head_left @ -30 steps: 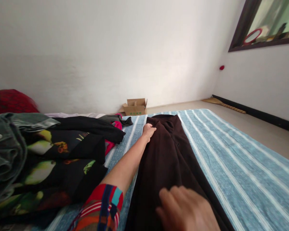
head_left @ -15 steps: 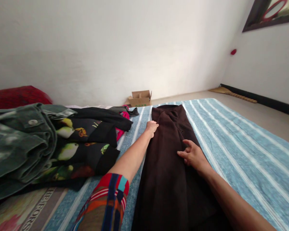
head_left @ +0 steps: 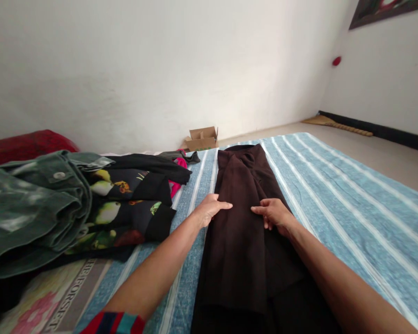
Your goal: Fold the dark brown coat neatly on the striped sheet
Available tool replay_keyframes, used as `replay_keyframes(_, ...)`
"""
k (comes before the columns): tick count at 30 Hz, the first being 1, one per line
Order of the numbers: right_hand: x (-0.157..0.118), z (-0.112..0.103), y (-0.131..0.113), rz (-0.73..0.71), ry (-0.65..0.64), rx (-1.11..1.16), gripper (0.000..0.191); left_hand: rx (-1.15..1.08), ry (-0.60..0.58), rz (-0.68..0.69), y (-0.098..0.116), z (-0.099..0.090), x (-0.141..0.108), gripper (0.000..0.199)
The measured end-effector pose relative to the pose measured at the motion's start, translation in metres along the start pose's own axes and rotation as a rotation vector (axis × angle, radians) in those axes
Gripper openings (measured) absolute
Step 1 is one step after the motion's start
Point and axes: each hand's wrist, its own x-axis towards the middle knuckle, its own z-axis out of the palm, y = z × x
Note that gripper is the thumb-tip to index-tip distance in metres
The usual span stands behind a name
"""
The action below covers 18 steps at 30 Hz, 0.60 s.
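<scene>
A pair of dark brown trousers [head_left: 242, 260] lies lengthwise in front of me, waist at the far end, one leg laid over the other part. My left hand [head_left: 211, 208] is closed on the left edge, its thumb stretched flat over the cloth and its other fingers curled down at the side. Opposite it, my right hand [head_left: 273, 214] pinches the right edge of the upper leg, thumb pointing inward. A short stretch of smooth cloth lies between the two thumbs. The fingertips under the edges are hidden.
The trousers rest on a blue and white striped bedsheet [head_left: 337, 199]. To the left are green denim clothing [head_left: 31, 204], a black fruit-printed garment [head_left: 125, 222] and a red bundle [head_left: 31, 144]. A cardboard box [head_left: 202, 139] stands by the wall, a broom [head_left: 337, 124] on the floor.
My left hand has slid down the left edge toward me, away from the waist. My right hand has shifted slightly up and left, and now closes on the leg's edge.
</scene>
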Motion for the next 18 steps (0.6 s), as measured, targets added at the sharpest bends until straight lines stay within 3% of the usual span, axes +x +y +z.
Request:
replay_keyframes(9, 0.0, 0.004, 0.003, -0.019, 0.079, 0.041, 0.031, -0.176, -0.057, -0.06, -0.013, -0.003, -0.003, 0.01)
replay_keyframes(14, 0.001, 0.002, 0.001, -0.016, 0.098, 0.113, 0.033, -0.163, -0.086, -0.058, -0.011, -0.003, -0.015, 0.019)
replay_keyframes(18, -0.001, -0.001, -0.001, 0.017, 0.001, 0.207, 0.026, -0.138, -0.064, -0.033, -0.011, -0.003, -0.019, 0.035)
